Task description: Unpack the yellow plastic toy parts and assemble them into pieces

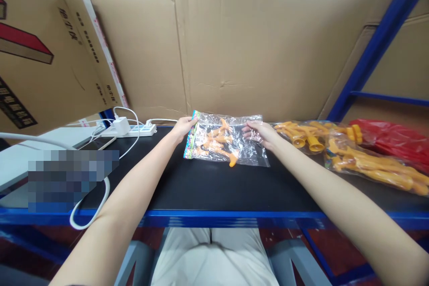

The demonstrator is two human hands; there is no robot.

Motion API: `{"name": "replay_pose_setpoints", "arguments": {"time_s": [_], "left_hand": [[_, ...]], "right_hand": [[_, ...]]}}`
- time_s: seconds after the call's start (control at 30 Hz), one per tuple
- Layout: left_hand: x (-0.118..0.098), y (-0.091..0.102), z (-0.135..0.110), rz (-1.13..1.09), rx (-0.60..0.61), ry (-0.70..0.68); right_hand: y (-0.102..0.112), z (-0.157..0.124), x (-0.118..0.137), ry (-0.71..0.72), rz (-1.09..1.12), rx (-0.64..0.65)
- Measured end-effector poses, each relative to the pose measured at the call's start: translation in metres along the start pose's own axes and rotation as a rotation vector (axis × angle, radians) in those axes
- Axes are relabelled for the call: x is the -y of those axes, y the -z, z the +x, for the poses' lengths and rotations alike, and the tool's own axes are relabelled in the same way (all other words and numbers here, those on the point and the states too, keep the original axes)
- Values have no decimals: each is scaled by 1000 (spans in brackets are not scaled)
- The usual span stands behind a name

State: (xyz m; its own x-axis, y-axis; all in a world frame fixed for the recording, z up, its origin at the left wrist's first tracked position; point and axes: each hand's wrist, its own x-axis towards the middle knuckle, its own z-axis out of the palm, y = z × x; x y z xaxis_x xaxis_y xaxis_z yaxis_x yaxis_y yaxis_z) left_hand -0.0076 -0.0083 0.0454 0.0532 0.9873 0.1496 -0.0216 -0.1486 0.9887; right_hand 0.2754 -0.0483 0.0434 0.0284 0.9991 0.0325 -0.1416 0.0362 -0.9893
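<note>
A clear plastic bag [225, 140] with a colourful header strip lies on the black table top [214, 183], holding several orange plastic toy pieces. My left hand [183, 127] pinches the bag's header end at the left. My right hand [259, 134] rests on the bag's right end, fingers bent over the plastic. Both arms stretch forward over the table.
More clear bags of orange toy pieces [362, 154] lie to the right, with a red bag [392, 136] behind them. A white power strip with a charger [129, 129] and cables sits at the left. Cardboard [234, 49] walls the back. A blue shelf post [375, 49] rises at the right.
</note>
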Motion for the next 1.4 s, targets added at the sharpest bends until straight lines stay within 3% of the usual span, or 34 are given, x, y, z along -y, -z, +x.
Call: {"name": "replay_pose_setpoints", "arguments": {"time_s": [0.17,0.3,0.43,0.6,0.93,1.2,1.4], "left_hand": [[-1,-1,1,-73,-41,14],[-7,-6,-4,-128,-3,16],[-8,-9,-9,10,13,-83],[-6,-10,-9,54,-17,-133],[0,-6,2,-7,-145,-132],[-7,-9,-9,100,-79,-219],[-12,-14,-14,91,-129,-245]], "right_hand": [[5,6,-2,33,34,-4],[5,4,-3,63,20,29],[-2,1,-4,81,-12,55],[-5,1,-7,128,-17,-1],[-8,-1,2,73,99,-45],[-6,-4,2,146,14,-67],[-10,-3,5,140,99,-132]]}}
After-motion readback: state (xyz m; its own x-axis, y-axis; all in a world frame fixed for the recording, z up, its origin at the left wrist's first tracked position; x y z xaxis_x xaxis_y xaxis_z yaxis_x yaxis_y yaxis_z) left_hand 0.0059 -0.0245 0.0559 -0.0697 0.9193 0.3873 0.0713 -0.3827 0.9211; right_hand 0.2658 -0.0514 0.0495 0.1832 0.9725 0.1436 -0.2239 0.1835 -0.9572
